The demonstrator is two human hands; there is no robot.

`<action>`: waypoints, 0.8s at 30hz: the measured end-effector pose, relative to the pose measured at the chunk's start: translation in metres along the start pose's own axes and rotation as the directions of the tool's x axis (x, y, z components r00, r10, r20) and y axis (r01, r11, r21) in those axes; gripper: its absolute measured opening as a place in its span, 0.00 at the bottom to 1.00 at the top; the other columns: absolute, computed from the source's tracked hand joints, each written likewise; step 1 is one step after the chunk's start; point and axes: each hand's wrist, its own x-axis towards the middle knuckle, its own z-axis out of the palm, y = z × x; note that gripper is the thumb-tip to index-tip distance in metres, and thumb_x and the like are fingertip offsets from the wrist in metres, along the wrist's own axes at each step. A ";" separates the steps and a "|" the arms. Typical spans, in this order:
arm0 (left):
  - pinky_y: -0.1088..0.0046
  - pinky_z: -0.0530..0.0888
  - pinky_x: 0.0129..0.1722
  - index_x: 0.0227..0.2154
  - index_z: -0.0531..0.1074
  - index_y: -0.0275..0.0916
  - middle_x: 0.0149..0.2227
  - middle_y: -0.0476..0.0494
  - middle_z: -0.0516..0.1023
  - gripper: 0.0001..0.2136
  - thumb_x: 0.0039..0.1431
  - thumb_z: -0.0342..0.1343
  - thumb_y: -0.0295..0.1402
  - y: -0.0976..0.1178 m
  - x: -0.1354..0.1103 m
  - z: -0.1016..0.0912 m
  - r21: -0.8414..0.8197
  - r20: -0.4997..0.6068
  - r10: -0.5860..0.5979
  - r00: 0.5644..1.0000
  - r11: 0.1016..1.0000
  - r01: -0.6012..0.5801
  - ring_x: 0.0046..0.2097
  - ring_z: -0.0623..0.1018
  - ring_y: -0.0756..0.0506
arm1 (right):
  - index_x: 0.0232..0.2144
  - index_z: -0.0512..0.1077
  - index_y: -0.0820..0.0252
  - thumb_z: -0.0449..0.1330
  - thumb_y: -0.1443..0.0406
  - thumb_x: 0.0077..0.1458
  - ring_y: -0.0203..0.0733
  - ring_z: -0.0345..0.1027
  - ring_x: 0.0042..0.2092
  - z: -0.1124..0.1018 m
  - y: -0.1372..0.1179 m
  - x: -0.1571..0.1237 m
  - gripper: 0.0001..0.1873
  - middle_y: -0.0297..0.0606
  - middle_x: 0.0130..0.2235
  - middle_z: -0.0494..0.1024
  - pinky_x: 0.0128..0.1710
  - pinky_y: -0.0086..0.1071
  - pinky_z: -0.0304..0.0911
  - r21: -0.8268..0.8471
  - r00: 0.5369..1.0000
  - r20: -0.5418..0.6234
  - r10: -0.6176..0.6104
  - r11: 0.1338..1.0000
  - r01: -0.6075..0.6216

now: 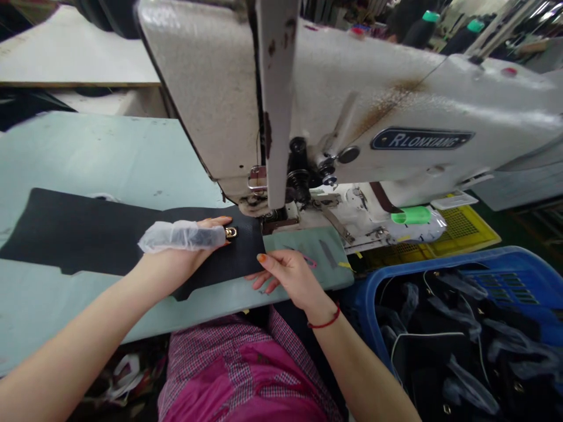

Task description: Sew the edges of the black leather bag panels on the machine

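A long black leather-like panel [105, 225] lies across the pale green table, its right end by the sewing machine's presser foot [273, 215]. My left hand [185, 261] rests on the panel with fingers stretched out flat, tips close to the machine. A strap in clear plastic wrap [182, 236] runs over that hand's fingers to a gold metal clasp [231, 232] on the panel. My right hand [288, 275] holds the panel's near right corner, thumb on top and fingers lower at the edge.
The white sewing machine [352, 105] rises over the work. A blue basket [369, 281] of black pieces with plastic-wrapped straps stands at right, a yellow crate [472, 225] behind it. Small tools, including a pink-handled one [310, 261], lie on the table [145, 152].
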 end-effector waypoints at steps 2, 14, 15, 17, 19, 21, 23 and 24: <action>0.57 0.74 0.42 0.57 0.71 0.38 0.53 0.34 0.78 0.24 0.68 0.40 0.44 0.002 0.001 -0.008 -0.019 -0.002 0.036 0.999 0.999 -0.036 0.43 0.80 0.34 | 0.30 0.73 0.65 0.63 0.46 0.54 0.37 0.77 0.29 0.000 0.000 0.001 0.25 0.47 0.35 0.84 0.22 0.22 0.65 0.051 0.999 0.013 0.040 0.998 -0.040; 0.54 0.71 0.50 0.57 0.72 0.40 0.54 0.37 0.78 0.27 0.66 0.40 0.48 -0.008 0.009 -0.009 -0.113 -0.008 0.060 0.998 0.992 -0.060 0.52 0.78 0.31 | 0.27 0.74 0.65 0.66 0.48 0.53 0.33 0.75 0.27 0.007 0.005 0.002 0.23 0.43 0.32 0.84 0.22 0.20 0.65 0.180 0.999 0.015 0.045 0.983 -0.047; 0.54 0.71 0.51 0.57 0.72 0.39 0.54 0.37 0.78 0.27 0.66 0.40 0.48 -0.009 0.009 -0.009 -0.134 -0.005 0.062 0.998 0.989 -0.062 0.52 0.78 0.31 | 0.27 0.74 0.65 0.66 0.48 0.53 0.33 0.75 0.27 0.007 0.005 0.003 0.23 0.43 0.32 0.83 0.22 0.20 0.65 0.183 0.999 0.014 0.049 0.982 -0.051; 0.53 0.71 0.51 0.57 0.72 0.39 0.53 0.37 0.79 0.26 0.66 0.41 0.47 -0.010 0.010 -0.008 -0.174 -0.008 0.076 0.997 0.982 -0.077 0.52 0.78 0.32 | 0.27 0.75 0.64 0.66 0.48 0.52 0.32 0.75 0.27 0.008 0.006 0.003 0.23 0.42 0.32 0.83 0.22 0.20 0.64 0.188 0.998 0.008 0.056 0.981 -0.057; 0.52 0.71 0.52 0.57 0.72 0.38 0.51 0.37 0.80 0.26 0.66 0.41 0.46 -0.011 0.010 -0.008 -0.188 -0.017 0.094 0.995 0.978 -0.096 0.52 0.78 0.32 | 0.28 0.75 0.65 0.66 0.48 0.52 0.32 0.75 0.27 0.009 0.007 0.003 0.23 0.42 0.32 0.83 0.22 0.20 0.63 0.192 0.998 0.000 0.056 0.980 -0.055; 0.51 0.70 0.53 0.57 0.73 0.37 0.50 0.37 0.80 0.25 0.67 0.41 0.44 -0.012 0.010 -0.007 -0.187 -0.020 0.108 0.994 0.976 -0.109 0.53 0.78 0.32 | 0.28 0.76 0.65 0.66 0.48 0.53 0.32 0.75 0.27 0.009 0.009 0.004 0.23 0.42 0.32 0.83 0.22 0.20 0.63 0.198 0.999 -0.003 0.049 0.979 -0.047; 0.52 0.70 0.54 0.56 0.73 0.37 0.50 0.37 0.81 0.25 0.67 0.41 0.44 -0.013 0.011 -0.007 -0.193 -0.023 0.110 0.994 0.975 -0.113 0.53 0.78 0.32 | 0.27 0.76 0.65 0.65 0.48 0.53 0.33 0.75 0.27 0.011 0.010 0.004 0.23 0.43 0.31 0.83 0.22 0.20 0.62 0.201 0.999 -0.013 0.042 0.979 -0.038; 0.52 0.70 0.55 0.55 0.74 0.38 0.50 0.37 0.81 0.24 0.67 0.42 0.44 -0.013 0.011 -0.006 -0.210 -0.026 0.103 0.994 0.972 -0.107 0.53 0.78 0.33 | 0.27 0.75 0.65 0.65 0.48 0.53 0.32 0.75 0.27 0.011 0.011 0.004 0.23 0.43 0.31 0.83 0.22 0.20 0.62 0.202 0.999 -0.019 0.039 0.979 -0.034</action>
